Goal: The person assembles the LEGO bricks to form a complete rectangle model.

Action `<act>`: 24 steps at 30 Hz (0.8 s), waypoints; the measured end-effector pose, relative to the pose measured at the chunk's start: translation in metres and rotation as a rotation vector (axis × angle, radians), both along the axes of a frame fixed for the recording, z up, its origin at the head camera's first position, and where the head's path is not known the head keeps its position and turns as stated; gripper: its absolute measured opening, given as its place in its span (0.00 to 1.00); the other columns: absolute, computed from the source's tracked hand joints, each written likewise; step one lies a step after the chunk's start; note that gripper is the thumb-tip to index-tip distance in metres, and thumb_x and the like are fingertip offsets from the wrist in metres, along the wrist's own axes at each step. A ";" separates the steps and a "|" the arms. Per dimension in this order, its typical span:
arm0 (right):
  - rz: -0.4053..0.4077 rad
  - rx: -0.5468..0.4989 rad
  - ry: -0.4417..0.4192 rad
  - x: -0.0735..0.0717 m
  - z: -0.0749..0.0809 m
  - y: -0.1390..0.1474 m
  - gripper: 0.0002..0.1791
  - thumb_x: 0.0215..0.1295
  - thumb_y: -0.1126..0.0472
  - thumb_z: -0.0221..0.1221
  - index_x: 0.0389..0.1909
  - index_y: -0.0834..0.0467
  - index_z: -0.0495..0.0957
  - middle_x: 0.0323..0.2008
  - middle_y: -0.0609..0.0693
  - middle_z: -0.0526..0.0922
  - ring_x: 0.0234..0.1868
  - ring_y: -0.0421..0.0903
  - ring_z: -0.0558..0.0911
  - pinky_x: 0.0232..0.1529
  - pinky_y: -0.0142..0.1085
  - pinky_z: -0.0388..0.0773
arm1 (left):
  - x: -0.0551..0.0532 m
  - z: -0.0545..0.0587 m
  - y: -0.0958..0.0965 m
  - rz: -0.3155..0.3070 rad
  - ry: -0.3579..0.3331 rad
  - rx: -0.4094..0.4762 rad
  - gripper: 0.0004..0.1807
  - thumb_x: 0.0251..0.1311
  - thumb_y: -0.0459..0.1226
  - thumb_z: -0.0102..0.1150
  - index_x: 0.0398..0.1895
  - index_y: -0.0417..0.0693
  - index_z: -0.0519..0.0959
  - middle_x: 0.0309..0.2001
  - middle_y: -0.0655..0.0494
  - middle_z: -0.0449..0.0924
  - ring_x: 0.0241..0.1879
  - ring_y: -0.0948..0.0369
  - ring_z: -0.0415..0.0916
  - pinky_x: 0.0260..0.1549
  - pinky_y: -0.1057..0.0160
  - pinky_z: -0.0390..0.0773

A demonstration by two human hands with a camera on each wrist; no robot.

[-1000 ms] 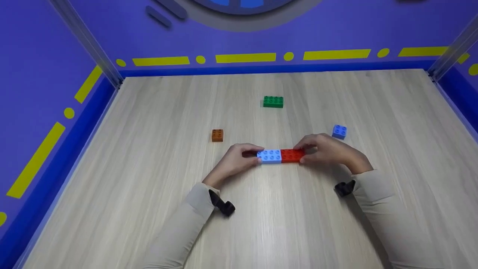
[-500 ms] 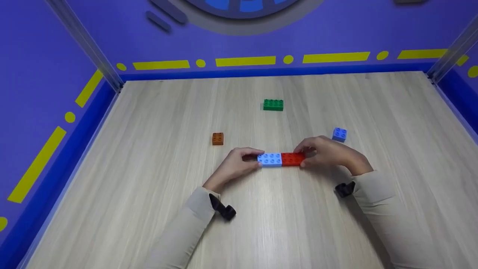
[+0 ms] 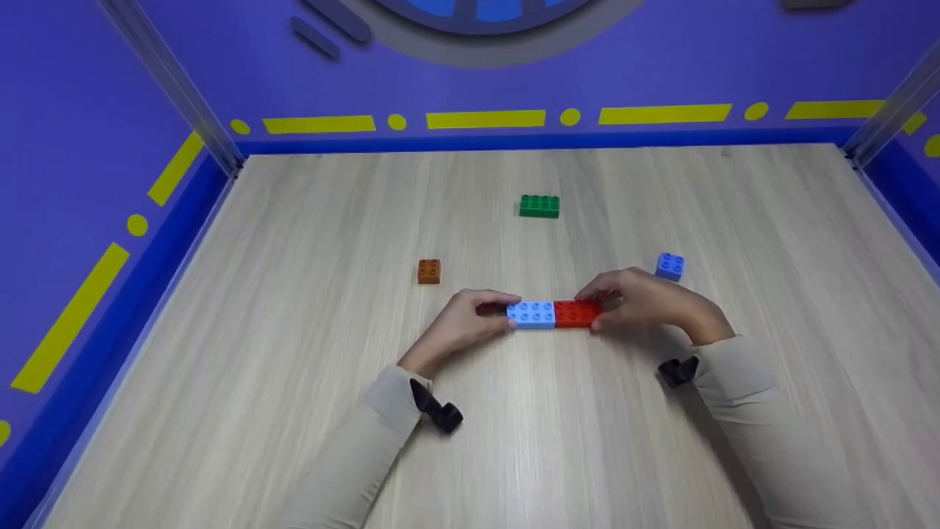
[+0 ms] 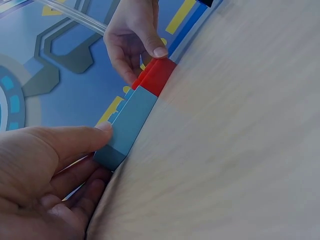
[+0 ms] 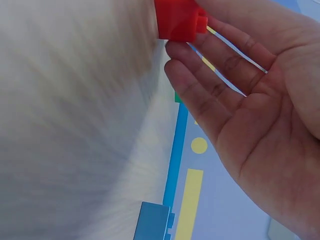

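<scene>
A light blue toy building brick (image 3: pixel 532 315) and a red toy building brick (image 3: pixel 574 314) lie end to end on the wooden table, studs up, their short ends meeting. My left hand (image 3: pixel 464 323) pinches the light blue brick at its left end, thumb on the near side and fingers on the far side. On the red brick's right end, my right hand (image 3: pixel 637 297) has a similar pinch between thumb and fingers. In the left wrist view the light blue brick (image 4: pixel 127 126) and the red one (image 4: pixel 159 76) form one straight row.
An orange-brown brick (image 3: pixel 429 271) sits left of the row, beyond my left hand. Farther back is a green brick (image 3: pixel 540 206). A small blue brick (image 3: pixel 670 266) stands just beyond my right hand. Purple-blue panels (image 3: pixel 455 88) border the table (image 3: pixel 308 220) at the back and sides.
Both hands keep their grip on the light blue and red bricks, which stay end to end. Only the head view shifts slightly.
</scene>
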State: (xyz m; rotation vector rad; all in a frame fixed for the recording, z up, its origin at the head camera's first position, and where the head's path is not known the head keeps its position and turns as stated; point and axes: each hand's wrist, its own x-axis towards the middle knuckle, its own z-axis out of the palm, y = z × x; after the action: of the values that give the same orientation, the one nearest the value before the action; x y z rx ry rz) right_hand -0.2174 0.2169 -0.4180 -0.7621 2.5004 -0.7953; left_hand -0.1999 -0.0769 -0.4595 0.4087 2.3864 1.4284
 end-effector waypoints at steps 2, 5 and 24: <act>0.012 0.002 0.006 0.000 0.000 0.000 0.23 0.54 0.60 0.70 0.53 0.57 0.81 0.51 0.54 0.82 0.49 0.49 0.80 0.53 0.49 0.78 | 0.000 -0.001 0.000 0.000 0.002 -0.003 0.20 0.56 0.37 0.67 0.54 0.56 0.82 0.58 0.58 0.79 0.64 0.59 0.69 0.66 0.58 0.64; 0.023 0.008 0.013 0.000 0.000 -0.001 0.23 0.54 0.60 0.70 0.53 0.56 0.81 0.52 0.53 0.82 0.49 0.49 0.80 0.53 0.48 0.78 | 0.000 -0.001 0.000 0.001 0.001 -0.007 0.20 0.56 0.37 0.67 0.54 0.56 0.81 0.58 0.58 0.79 0.64 0.59 0.69 0.66 0.58 0.63; -0.063 -0.018 0.137 -0.016 0.018 -0.013 0.24 0.62 0.61 0.63 0.60 0.62 0.75 0.57 0.58 0.79 0.58 0.56 0.76 0.60 0.53 0.72 | 0.000 -0.002 0.000 -0.009 -0.002 0.020 0.20 0.57 0.37 0.66 0.54 0.55 0.82 0.57 0.57 0.79 0.63 0.58 0.69 0.65 0.56 0.65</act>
State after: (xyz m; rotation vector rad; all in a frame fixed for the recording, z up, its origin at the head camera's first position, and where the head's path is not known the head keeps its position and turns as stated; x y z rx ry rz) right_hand -0.2334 0.2040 -0.3998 -0.7705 2.6540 -0.8132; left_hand -0.1999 -0.0772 -0.4614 0.4224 2.3669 1.4497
